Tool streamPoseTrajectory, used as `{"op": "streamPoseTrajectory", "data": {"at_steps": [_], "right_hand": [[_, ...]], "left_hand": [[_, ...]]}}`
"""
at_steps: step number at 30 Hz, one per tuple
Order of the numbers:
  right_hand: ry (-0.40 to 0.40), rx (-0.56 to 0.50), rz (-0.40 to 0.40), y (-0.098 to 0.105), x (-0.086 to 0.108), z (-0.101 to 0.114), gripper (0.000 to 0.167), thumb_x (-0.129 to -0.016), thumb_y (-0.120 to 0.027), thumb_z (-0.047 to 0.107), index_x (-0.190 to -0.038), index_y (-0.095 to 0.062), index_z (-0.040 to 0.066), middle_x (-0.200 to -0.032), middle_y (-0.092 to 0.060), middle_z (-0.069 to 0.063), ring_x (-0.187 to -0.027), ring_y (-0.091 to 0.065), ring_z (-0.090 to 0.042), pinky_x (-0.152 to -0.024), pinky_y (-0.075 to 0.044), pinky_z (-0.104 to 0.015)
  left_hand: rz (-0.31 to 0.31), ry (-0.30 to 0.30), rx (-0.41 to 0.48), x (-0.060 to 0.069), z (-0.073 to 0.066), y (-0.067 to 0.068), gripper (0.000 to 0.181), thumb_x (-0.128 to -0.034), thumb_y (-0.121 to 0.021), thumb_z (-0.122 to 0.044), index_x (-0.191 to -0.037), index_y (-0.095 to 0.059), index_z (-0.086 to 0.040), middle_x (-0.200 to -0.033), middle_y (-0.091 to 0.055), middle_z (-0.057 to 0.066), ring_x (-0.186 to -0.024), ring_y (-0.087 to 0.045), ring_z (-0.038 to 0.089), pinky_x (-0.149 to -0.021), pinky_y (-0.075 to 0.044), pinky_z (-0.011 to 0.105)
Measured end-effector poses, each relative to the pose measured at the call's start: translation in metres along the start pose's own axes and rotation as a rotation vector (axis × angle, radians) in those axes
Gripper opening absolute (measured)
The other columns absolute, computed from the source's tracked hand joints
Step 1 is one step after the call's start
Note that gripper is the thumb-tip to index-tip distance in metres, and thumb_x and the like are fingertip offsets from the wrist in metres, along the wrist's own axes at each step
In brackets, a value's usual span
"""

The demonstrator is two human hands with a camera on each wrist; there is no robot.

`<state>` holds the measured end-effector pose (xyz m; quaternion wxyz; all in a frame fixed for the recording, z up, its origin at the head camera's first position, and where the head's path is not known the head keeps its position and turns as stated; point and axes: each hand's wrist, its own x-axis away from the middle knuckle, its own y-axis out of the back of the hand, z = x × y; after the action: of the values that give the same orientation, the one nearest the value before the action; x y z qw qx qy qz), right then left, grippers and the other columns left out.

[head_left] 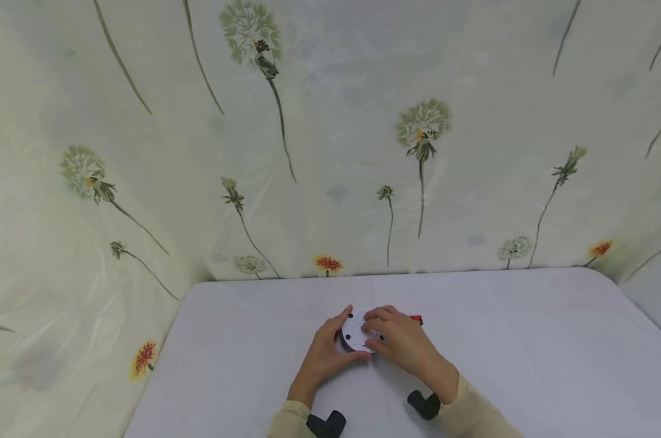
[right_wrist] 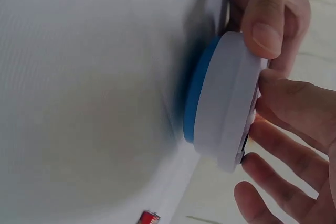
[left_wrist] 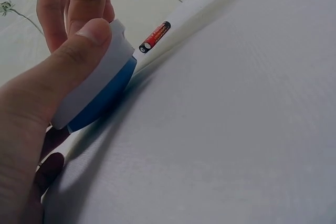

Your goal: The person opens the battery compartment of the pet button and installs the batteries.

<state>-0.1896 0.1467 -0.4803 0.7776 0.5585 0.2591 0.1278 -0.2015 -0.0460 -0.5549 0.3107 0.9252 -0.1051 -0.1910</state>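
Note:
A round white device with a blue underside [right_wrist: 223, 98] stands on the table, its flat face up, showing small holes and black round dots [head_left: 356, 340]. My left hand [head_left: 325, 351] grips its rim, the thumb along the near side and the fingers round the far left edge. Over the right part of the face lies my right hand [head_left: 404, 342], with thumb and loosely bent fingertips touching it and hiding part of it. In the right wrist view those fingers [right_wrist: 283, 145] are spread at a dark slot near the edge. A red and black battery [left_wrist: 155, 36] lies just beyond the device.
White cloth covers the table [head_left: 527, 340]. Behind it hangs a pale sheet printed with dandelions [head_left: 335, 152]. Black wrist-worn parts [head_left: 330, 424] show at both cuffs, low over the near side of the table.

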Motion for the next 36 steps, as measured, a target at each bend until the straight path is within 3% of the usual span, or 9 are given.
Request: {"op": "streamPoseTrajectory", "data": {"at_steps": [6,18,28,36], "right_hand": [[0.079,0.092,0.028,0.007,-0.005,0.004,0.023,-0.076,-0.077,0.026,-0.097,-0.072,0.018,-0.110,-0.067,0.003,-0.104,-0.061,-0.018,-0.084,-0.053,-0.038],[0.160,0.215,0.062,0.011,-0.014,0.012,0.018,-0.075,-0.078,0.026,-0.090,-0.073,0.017,-0.098,-0.070,0.002,-0.085,-0.066,-0.016,-0.067,-0.055,-0.032],[0.138,0.220,0.168,0.016,-0.018,0.015,0.021,-0.077,-0.077,0.029,-0.094,-0.074,0.016,-0.099,-0.070,-0.001,-0.079,-0.067,-0.018,-0.063,-0.055,-0.032],[0.185,0.306,0.168,0.020,-0.023,0.018,0.022,-0.077,-0.077,0.031,-0.092,-0.073,0.015,-0.093,-0.070,-0.001,-0.072,-0.066,-0.018,-0.057,-0.052,-0.030]], "left_hand": [[0.002,-0.002,-0.007,-0.002,0.003,0.000,0.097,-0.0664,-0.074,-0.059,-0.147,-0.035,-0.024,-0.140,-0.051,-0.001,-0.123,-0.051,0.016,-0.100,-0.044,0.040],[-0.004,0.001,-0.010,-0.002,0.004,0.000,0.094,-0.0676,-0.074,-0.059,-0.146,-0.036,-0.025,-0.135,-0.056,0.000,-0.117,-0.054,0.015,-0.097,-0.046,0.038],[-0.005,0.007,0.004,0.001,0.003,-0.003,0.093,-0.0686,-0.076,-0.056,-0.146,-0.037,-0.023,-0.137,-0.054,0.001,-0.121,-0.053,0.016,-0.100,-0.044,0.038],[-0.005,0.010,-0.002,-0.002,0.001,-0.002,0.092,-0.0694,-0.075,-0.056,-0.146,-0.037,-0.023,-0.136,-0.055,0.001,-0.121,-0.054,0.016,-0.100,-0.045,0.039]]}}
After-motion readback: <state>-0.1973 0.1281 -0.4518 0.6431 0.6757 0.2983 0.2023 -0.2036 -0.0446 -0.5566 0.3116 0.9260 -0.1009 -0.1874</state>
